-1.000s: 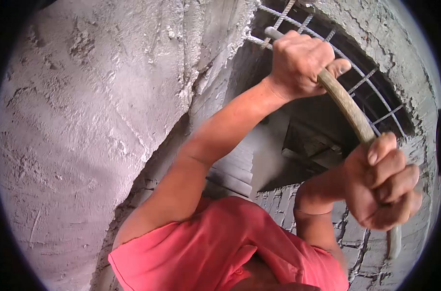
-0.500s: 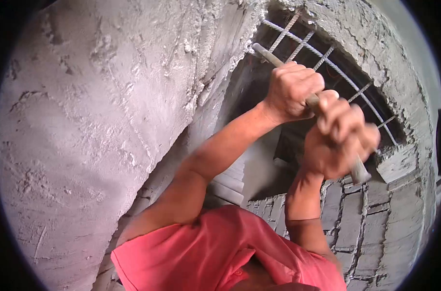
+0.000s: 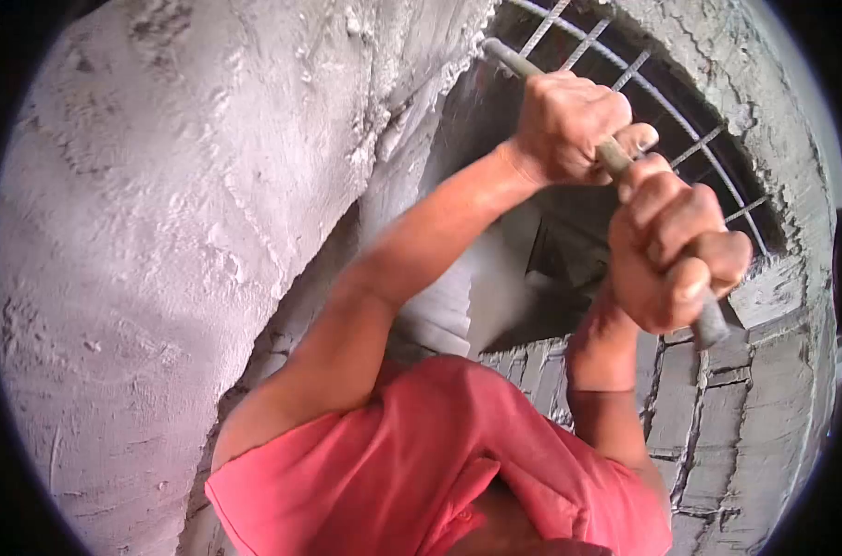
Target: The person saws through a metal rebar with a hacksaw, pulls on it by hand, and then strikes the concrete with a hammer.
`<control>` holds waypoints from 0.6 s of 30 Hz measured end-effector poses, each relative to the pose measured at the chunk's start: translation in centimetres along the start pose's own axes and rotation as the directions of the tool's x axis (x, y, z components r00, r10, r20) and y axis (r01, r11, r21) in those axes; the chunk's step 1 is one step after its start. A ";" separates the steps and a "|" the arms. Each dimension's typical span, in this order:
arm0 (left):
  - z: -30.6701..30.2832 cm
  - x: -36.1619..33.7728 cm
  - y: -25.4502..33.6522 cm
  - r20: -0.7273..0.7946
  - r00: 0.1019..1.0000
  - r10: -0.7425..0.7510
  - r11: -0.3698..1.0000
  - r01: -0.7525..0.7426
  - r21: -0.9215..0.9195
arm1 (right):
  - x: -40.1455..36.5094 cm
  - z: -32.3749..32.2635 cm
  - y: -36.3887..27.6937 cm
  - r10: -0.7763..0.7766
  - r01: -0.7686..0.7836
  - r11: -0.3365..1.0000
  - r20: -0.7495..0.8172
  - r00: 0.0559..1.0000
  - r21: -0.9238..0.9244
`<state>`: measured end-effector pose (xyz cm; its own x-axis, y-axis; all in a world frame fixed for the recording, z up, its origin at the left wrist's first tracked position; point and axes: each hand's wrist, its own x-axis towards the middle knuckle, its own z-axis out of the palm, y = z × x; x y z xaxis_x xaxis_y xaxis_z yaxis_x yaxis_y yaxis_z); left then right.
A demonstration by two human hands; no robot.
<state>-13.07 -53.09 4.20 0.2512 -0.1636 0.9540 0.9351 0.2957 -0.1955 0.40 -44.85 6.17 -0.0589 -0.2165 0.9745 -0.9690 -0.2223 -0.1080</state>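
A long, dust-grey metal bar (image 3: 614, 156) runs slantwise from upper left to lower right. My left hand (image 3: 574, 125) is wrapped round its upper part, knuckles up. Lower down, my right hand (image 3: 676, 241) is closed round the same bar, whose blunt end sticks out below the fist. The bar's far tip lies at the rough, broken edge of the grey plastered wall (image 3: 217, 185); whether it touches cannot be made out. Just beyond my hands is an opening crossed by a steel rebar grid (image 3: 657, 88).
Rough mortar (image 3: 717, 65) edges the opening on the right. Grey brickwork (image 3: 708, 417) stands at the lower right. A dark recess (image 3: 569, 250) lies behind my forearms. My red shirt (image 3: 393, 463) fills the bottom.
Both hands and the bar appear higher in the view, my right hand also further right. The surroundings have shifted slightly too. Both hands keep their grip.
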 end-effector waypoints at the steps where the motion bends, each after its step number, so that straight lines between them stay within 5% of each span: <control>1: 0.3 0.9 0.6 0.025 0.999 -0.042 0.997 0.043 -0.065 | 1.0 -0.4 -0.5 0.021 -0.023 0.999 -0.030 0.999 -0.045; 5: 0.9 5.2 5.7 -0.117 0.993 0.006 0.992 -0.021 -0.123 | 1.7 -0.5 -6.1 -0.141 0.137 0.985 -0.035 0.989 -0.104; 8: 0.1 4.4 5.9 -0.097 0.995 0.011 0.998 -0.017 -0.066 | 1.1 -0.7 -4.4 -0.206 0.208 0.977 0.054 0.977 -0.045; 9: 0.6 2.2 2.7 -0.164 0.982 0.094 0.971 -0.127 -0.203 | -1.2 -1.3 -0.8 -0.178 0.182 0.952 0.037 0.983 -0.245; 10: -1.1 -1.3 -1.2 0.223 0.968 0.110 0.951 -0.168 0.259 | -3.7 -1.6 2.6 -0.151 0.139 0.888 0.009 0.989 -0.438; 11: -0.9 -3.4 -3.6 0.059 0.998 -0.002 0.998 -0.002 0.065 | -5.3 -1.3 3.4 -0.119 0.075 0.782 -0.031 0.992 -0.619; 12: -0.4 -3.7 -3.2 -0.007 0.992 0.127 0.980 -0.124 0.157 | -4.7 -0.7 3.7 -0.102 0.098 0.928 0.010 0.995 -0.360; 13: -0.6 -3.1 -2.6 0.015 1.000 0.018 1.000 -0.019 0.019 | -3.5 0.3 4.8 -0.127 0.130 0.990 0.067 0.990 -0.046; 15: 0.0 -2.0 -1.5 0.123 0.991 -0.046 0.998 0.042 0.035 | -2.2 0.0 2.5 -0.064 0.055 0.996 -0.136 0.989 -0.067; 16: 0.1 0.0 0.3 0.113 0.991 0.075 0.997 -0.076 0.005 | -2.2 -0.3 -0.4 -0.041 -0.085 0.830 -0.214 0.976 -0.551; 17: 0.5 1.5 1.7 0.039 0.999 0.027 0.998 -0.024 -0.058 | 0.6 -0.7 -2.5 0.082 -0.088 0.987 -0.048 0.995 -0.133; 18: 0.6 3.2 3.7 -0.053 0.998 0.013 0.995 -0.018 -0.097 | 1.5 -0.6 -4.8 0.119 -0.119 0.980 -0.014 0.993 -0.158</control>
<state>-8.95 -51.95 6.68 0.2765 -0.2097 0.9379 0.9501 0.2060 -0.2341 4.80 -43.50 8.29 -0.1769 -0.2279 0.9575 -0.9807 -0.0421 -0.1912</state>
